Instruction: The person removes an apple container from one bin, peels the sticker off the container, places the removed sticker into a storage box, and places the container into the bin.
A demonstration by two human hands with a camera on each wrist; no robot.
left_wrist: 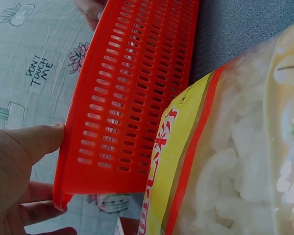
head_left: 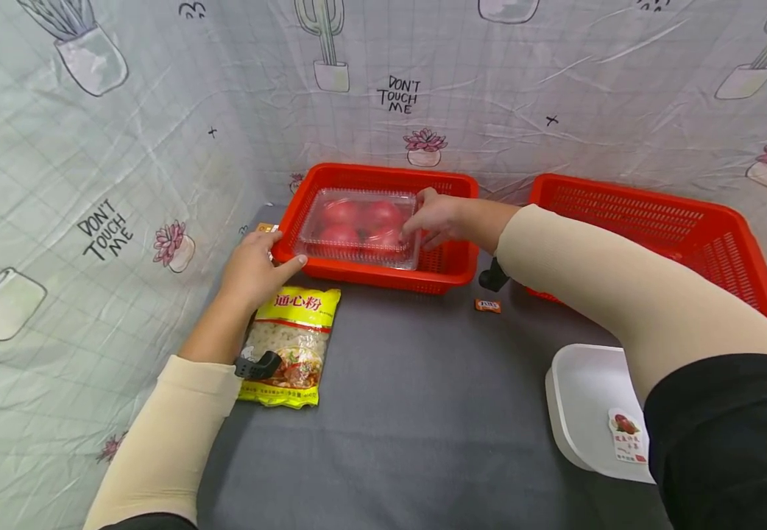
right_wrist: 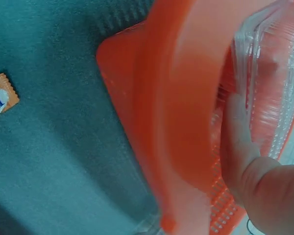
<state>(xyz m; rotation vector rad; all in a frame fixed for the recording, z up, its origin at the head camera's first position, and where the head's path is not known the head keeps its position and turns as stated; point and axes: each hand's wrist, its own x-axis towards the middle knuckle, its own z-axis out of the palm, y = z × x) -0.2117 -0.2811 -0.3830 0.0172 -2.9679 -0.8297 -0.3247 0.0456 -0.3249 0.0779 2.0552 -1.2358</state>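
Note:
A clear plastic box of tomatoes (head_left: 361, 246) lies inside the left red basket (head_left: 383, 278), slightly askew. My right hand (head_left: 441, 219) reaches in from the right and grips the box's right end, with the thumb low on its side. In the right wrist view the thumb (right_wrist: 237, 142) lies along the box wall, and part of the basket rim blurs the foreground. My left hand (head_left: 254, 269) grips the basket's near left corner, thumb and fingers spread around the rim. Just below that hand lies a yellow bag of macaroni (head_left: 291, 346), partly under the left wrist.
To the right stands a second red basket (head_left: 648, 213), partly behind the right arm. A small orange packet (head_left: 488, 305) lies between the baskets. Nearer is a white tub (head_left: 578, 412) with a sticker, overlapped by the right sleeve. A patterned curtain (head_left: 489, 88) hangs behind and at left.

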